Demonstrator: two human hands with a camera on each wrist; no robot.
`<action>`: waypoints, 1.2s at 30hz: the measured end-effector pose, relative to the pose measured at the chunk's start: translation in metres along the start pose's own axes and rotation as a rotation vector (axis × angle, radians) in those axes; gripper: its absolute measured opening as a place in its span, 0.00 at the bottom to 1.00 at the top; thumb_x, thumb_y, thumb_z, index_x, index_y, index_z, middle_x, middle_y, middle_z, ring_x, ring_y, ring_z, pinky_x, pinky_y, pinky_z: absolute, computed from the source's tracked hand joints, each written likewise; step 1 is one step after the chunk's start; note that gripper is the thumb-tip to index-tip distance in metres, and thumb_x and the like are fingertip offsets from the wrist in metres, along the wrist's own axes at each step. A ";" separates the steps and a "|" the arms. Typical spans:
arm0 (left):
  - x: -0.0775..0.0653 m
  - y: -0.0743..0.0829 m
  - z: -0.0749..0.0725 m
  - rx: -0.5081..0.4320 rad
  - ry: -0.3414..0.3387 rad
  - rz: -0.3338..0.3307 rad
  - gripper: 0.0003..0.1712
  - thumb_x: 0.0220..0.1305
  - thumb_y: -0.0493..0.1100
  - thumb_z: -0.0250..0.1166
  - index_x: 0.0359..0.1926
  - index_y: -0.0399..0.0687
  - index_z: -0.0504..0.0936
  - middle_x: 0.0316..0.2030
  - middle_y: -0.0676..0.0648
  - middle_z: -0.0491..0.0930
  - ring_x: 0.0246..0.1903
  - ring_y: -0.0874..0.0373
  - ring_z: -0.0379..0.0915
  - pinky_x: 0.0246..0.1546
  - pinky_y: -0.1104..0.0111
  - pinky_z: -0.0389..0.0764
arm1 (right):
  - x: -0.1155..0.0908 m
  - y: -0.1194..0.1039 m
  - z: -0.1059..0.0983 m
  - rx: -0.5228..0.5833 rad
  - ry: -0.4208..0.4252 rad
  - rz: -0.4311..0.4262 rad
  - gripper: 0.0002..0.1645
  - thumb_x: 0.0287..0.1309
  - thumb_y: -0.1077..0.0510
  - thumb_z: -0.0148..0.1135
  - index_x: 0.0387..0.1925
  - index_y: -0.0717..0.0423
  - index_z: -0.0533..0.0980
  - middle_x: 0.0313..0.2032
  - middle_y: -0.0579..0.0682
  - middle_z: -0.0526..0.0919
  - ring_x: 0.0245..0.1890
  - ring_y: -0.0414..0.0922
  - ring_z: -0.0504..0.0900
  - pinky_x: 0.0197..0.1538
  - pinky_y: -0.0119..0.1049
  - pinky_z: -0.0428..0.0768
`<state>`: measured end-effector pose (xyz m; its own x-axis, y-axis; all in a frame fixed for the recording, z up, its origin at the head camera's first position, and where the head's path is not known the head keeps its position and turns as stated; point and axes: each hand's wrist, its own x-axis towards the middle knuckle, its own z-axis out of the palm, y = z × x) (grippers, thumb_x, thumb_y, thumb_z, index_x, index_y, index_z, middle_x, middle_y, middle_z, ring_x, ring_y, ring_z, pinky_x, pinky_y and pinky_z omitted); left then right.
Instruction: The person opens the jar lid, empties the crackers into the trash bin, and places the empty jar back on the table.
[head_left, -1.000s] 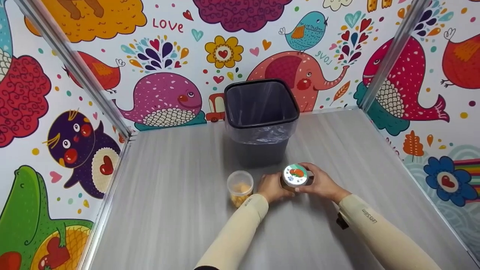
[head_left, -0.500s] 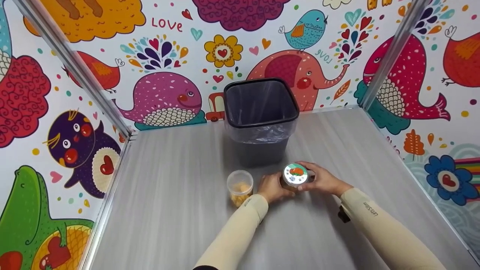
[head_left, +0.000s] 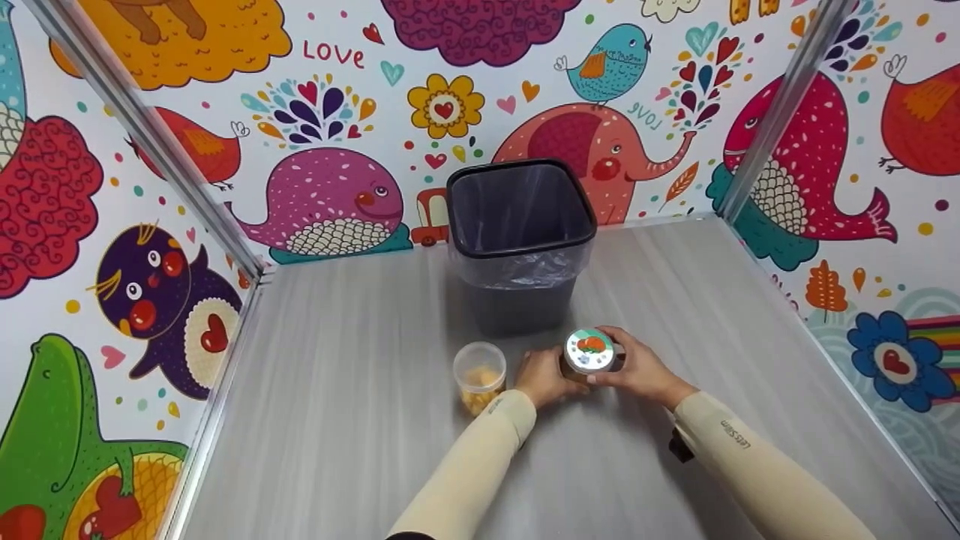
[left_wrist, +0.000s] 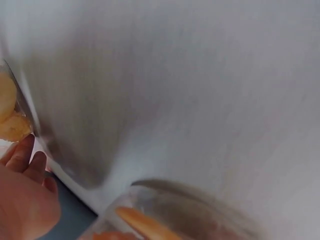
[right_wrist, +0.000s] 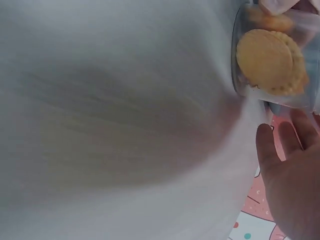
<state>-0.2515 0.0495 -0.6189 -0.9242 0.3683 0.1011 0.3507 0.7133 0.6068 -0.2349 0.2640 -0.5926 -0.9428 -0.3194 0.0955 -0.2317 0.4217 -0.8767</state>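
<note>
- Barely a ripple since half a second ago: the jar (head_left: 589, 352) stays put, and only the right forearm slips slightly towards 6 o'clock.
- The left hand (head_left: 550, 375) has the jar gripped low, from its 8 o'clock side.
- The right hand (head_left: 641, 365) comes in from 3 o'clock, thumb and fingers clasped about the top by the printed lid (head_left: 592, 346), which is on.
- There's the jar, upright, a little past centre towards 4 o'clock of the head view; in the right wrist view a round, crimped pastry (right_wrist: 265, 60) shows through its clear wall.
- At the jar's 9 o'clock, beyond the left hand, stands a lidless clear tub (head_left: 471, 360), same spot as before, yellowish pieces (head_left: 480, 381) inside.
- At 11 o'clock from the jar, the dark bin (head_left: 517, 304), unmoved, a clear liner (head_left: 536, 274) folded over its rim.
- All of it on a grey, streaked bench (head_left: 337, 375), boxed in by cartoon-printed walls (head_left: 322, 195) at 9, 12 and 3 o'clock.
- The count: two hands, two cream sleeves (head_left: 472, 461), one jar, one tub, one bin, two metal posts (head_left: 157, 139) at the far corners; too hidden to number, the pieces.
</note>
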 end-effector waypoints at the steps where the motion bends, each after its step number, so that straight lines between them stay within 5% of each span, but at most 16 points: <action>1: 0.000 0.000 0.000 0.004 0.002 0.003 0.37 0.38 0.60 0.83 0.49 0.48 0.84 0.42 0.54 0.86 0.44 0.59 0.80 0.57 0.61 0.70 | 0.000 0.000 -0.001 0.000 -0.011 0.003 0.54 0.42 0.55 0.83 0.69 0.61 0.65 0.62 0.57 0.73 0.61 0.53 0.72 0.59 0.53 0.72; 12: -0.002 0.001 0.002 0.006 -0.015 -0.019 0.39 0.37 0.60 0.83 0.50 0.48 0.84 0.43 0.55 0.86 0.45 0.60 0.80 0.58 0.60 0.69 | 0.008 -0.006 -0.018 0.022 -0.201 0.005 0.54 0.47 0.60 0.79 0.73 0.62 0.60 0.70 0.63 0.62 0.67 0.62 0.63 0.60 0.60 0.68; 17: -0.002 0.000 0.002 0.002 -0.002 -0.011 0.38 0.37 0.59 0.84 0.50 0.49 0.84 0.43 0.55 0.86 0.45 0.60 0.80 0.58 0.59 0.69 | 0.005 -0.006 -0.012 -0.001 -0.140 0.033 0.58 0.45 0.58 0.81 0.74 0.61 0.58 0.71 0.63 0.61 0.67 0.62 0.64 0.60 0.59 0.68; 25: 0.000 -0.002 0.003 0.044 0.026 0.014 0.38 0.37 0.61 0.83 0.49 0.50 0.85 0.41 0.55 0.86 0.43 0.60 0.81 0.56 0.60 0.70 | 0.001 0.000 0.003 0.001 -0.014 0.039 0.56 0.42 0.54 0.83 0.70 0.61 0.63 0.62 0.58 0.72 0.61 0.55 0.71 0.63 0.55 0.65; 36: 0.000 -0.002 0.000 0.022 0.017 0.012 0.37 0.37 0.60 0.83 0.48 0.50 0.85 0.40 0.56 0.86 0.43 0.60 0.81 0.57 0.60 0.69 | 0.009 -0.008 -0.011 -0.048 -0.127 0.057 0.55 0.43 0.55 0.82 0.72 0.57 0.63 0.69 0.62 0.64 0.69 0.61 0.59 0.66 0.63 0.55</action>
<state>-0.2527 0.0481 -0.6198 -0.9224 0.3667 0.1215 0.3646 0.7222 0.5878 -0.2442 0.2672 -0.5792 -0.9174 -0.3975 -0.0172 -0.1926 0.4817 -0.8549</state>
